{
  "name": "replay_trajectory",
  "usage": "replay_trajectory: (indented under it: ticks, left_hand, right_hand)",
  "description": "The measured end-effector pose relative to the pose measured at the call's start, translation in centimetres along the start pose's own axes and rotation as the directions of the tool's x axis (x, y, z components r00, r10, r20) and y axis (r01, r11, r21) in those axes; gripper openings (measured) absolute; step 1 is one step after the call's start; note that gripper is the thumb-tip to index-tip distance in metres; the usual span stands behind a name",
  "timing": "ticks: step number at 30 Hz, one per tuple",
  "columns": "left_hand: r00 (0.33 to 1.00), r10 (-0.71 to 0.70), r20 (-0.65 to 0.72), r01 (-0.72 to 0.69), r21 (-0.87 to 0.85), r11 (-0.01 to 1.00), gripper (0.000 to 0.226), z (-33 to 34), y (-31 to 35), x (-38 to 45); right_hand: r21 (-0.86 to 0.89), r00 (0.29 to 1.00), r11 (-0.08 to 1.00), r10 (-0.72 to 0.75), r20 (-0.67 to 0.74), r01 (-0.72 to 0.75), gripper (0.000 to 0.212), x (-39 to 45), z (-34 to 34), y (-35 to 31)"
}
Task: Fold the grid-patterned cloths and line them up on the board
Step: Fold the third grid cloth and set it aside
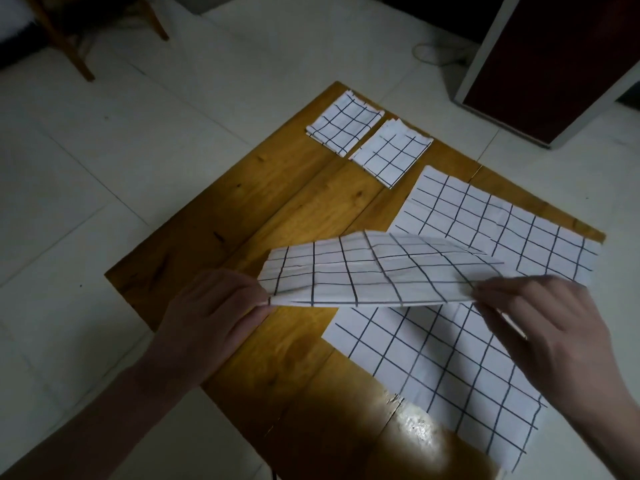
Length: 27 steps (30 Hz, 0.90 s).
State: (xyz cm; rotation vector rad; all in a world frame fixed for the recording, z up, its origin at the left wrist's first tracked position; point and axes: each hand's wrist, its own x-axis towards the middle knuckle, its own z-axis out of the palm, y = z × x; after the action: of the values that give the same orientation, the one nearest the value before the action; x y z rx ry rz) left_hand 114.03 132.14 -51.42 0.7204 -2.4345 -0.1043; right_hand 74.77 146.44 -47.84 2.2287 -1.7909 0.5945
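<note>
Folded cloth between both hands

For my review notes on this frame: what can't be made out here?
Head view only:
- Layer count of the folded grid-patterned strip held between left hand and right hand: edges too fine.
- Flat grid-patterned cloth nearest the camera: upper edge hidden by the strip, right side by the right hand.
- Wooden board: near end cut off by the bottom edge.
- Right fingertips: hidden behind the strip.
- Two small folded grid-patterned squares: fold layers too small.
</note>
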Motion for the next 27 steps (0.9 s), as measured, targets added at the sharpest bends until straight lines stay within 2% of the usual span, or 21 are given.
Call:
replay_trajectory:
  ticks: [4,8,13,18,21,24,27]
  left_hand:
    - [0.992,-0.008,0.123,0.007,0.009,1.000,0.031,2.1,0.4,-3.3]
    - [0.946,0.172,0.274,-0.186,0.025,0.982,0.019,4.9,0.5,-6.8]
    - [0.914,0.128,0.384,-0.129,-0.023,0.991,0.021,6.9,0.8,-10.0]
    - [0.907,0.123,0.402,-0.138,0.007,0.990,0.019,7.2,1.4,-11.0]
    - [0.896,0.152,0.416,-0.162,-0.010,0.987,0.007,7.1,1.2,-11.1]
    - [0.892,0.165,0.421,-0.176,-0.013,0.984,0.005,7.0,0.9,-11.0]
    - [0.898,0.148,0.415,-0.168,0.012,0.986,0.013,7.0,0.8,-11.2]
  right_hand:
    - [0.041,0.991,0.998,0.040,0.128,-0.046,0.016,-4.6,3.1,-0.8]
    - [0.099,0.966,0.990,0.074,0.248,-0.101,0.026,-8.5,6.5,-1.5]
    - [0.126,0.946,0.983,0.092,0.312,-0.137,0.033,-11.0,8.8,-2.3]
    - [0.117,0.943,0.979,0.123,0.310,-0.166,0.031,-11.7,8.8,-2.8]
    - [0.111,0.936,0.974,0.156,0.315,-0.199,0.027,-12.2,9.1,-2.6]
    - [0.117,0.933,0.970,0.165,0.321,-0.212,0.028,-12.6,9.3,-2.7]
    - [0.121,0.927,0.969,0.164,0.339,-0.215,0.026,-12.9,9.3,-2.8]
